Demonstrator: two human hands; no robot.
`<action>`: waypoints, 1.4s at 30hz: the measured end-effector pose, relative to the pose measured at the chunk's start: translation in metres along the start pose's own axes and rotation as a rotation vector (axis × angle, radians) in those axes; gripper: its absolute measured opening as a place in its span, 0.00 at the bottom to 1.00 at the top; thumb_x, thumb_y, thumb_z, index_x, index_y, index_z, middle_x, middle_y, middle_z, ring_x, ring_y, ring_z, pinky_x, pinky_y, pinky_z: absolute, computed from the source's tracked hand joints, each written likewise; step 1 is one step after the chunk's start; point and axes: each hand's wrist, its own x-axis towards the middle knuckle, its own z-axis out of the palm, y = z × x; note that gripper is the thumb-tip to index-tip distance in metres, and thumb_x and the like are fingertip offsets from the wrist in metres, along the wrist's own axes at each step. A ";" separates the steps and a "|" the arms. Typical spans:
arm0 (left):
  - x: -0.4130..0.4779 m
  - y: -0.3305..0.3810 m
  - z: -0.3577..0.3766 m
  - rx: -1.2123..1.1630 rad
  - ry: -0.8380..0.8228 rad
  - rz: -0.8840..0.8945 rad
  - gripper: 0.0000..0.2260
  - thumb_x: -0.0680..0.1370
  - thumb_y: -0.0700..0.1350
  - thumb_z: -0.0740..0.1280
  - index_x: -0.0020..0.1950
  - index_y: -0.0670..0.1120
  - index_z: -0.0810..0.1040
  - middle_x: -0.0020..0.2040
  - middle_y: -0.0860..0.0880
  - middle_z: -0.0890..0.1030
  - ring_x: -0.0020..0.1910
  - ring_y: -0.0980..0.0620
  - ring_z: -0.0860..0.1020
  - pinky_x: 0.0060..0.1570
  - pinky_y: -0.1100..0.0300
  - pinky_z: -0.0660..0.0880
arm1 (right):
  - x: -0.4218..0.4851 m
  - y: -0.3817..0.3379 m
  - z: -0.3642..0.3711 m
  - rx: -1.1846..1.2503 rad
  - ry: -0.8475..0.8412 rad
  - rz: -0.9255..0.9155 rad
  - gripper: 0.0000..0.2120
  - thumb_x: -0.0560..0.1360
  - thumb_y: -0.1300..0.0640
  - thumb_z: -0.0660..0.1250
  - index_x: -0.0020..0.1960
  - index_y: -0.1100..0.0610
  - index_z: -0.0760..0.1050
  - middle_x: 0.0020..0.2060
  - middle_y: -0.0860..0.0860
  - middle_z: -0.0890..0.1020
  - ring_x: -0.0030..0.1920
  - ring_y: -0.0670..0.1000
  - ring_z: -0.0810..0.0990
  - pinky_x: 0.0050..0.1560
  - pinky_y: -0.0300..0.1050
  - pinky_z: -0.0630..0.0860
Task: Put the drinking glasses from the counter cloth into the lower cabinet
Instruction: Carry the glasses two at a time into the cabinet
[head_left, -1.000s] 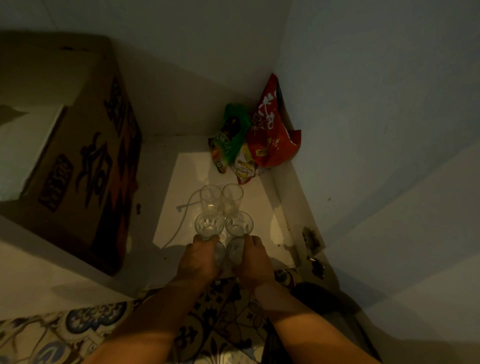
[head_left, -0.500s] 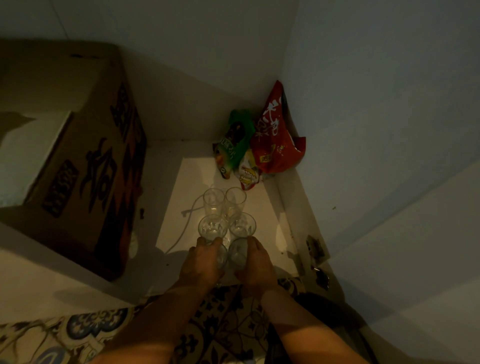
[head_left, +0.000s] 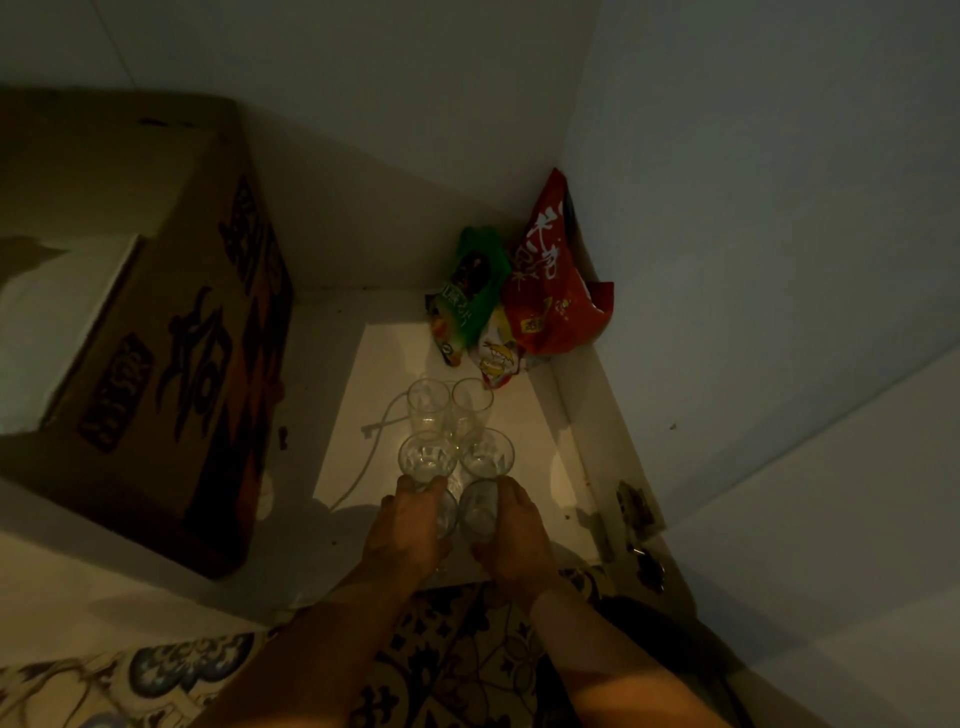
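Two front glasses, upright on cabinet floor (head_left: 524, 431): left hand (head_left: 408, 527) wrapped round one (head_left: 445, 514), right hand (head_left: 511, 530) round other (head_left: 478, 512); grip apparently closed. Four glasses (head_left: 428, 457) stand directly beyond.

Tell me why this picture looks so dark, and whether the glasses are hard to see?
In the head view the cabinet is dim; only a pale patch of the cabinet floor is lit. The cardboard box sits in shadow. The clear glasses show mainly as faint rims. The left hand and right hand are shaded, and the wide lens bends the walls.
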 end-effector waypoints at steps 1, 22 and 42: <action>0.001 -0.001 0.000 0.002 0.001 0.000 0.34 0.71 0.50 0.73 0.74 0.56 0.62 0.66 0.42 0.67 0.62 0.41 0.73 0.57 0.51 0.75 | 0.001 0.000 0.001 0.000 -0.001 -0.002 0.31 0.62 0.69 0.73 0.63 0.60 0.70 0.59 0.56 0.75 0.55 0.59 0.77 0.55 0.52 0.76; 0.014 0.003 -0.011 -0.003 -0.074 -0.014 0.37 0.73 0.51 0.73 0.77 0.55 0.58 0.70 0.41 0.64 0.66 0.39 0.69 0.62 0.50 0.73 | 0.007 -0.015 -0.004 0.011 0.001 0.014 0.30 0.67 0.65 0.73 0.67 0.61 0.68 0.63 0.59 0.73 0.61 0.59 0.74 0.61 0.53 0.73; -0.036 0.069 -0.128 0.275 -0.109 -0.041 0.28 0.77 0.60 0.63 0.72 0.47 0.65 0.67 0.42 0.71 0.65 0.40 0.72 0.59 0.47 0.72 | -0.024 -0.055 -0.102 -0.150 -0.086 0.115 0.22 0.77 0.50 0.65 0.68 0.57 0.70 0.60 0.57 0.77 0.60 0.57 0.76 0.57 0.48 0.75</action>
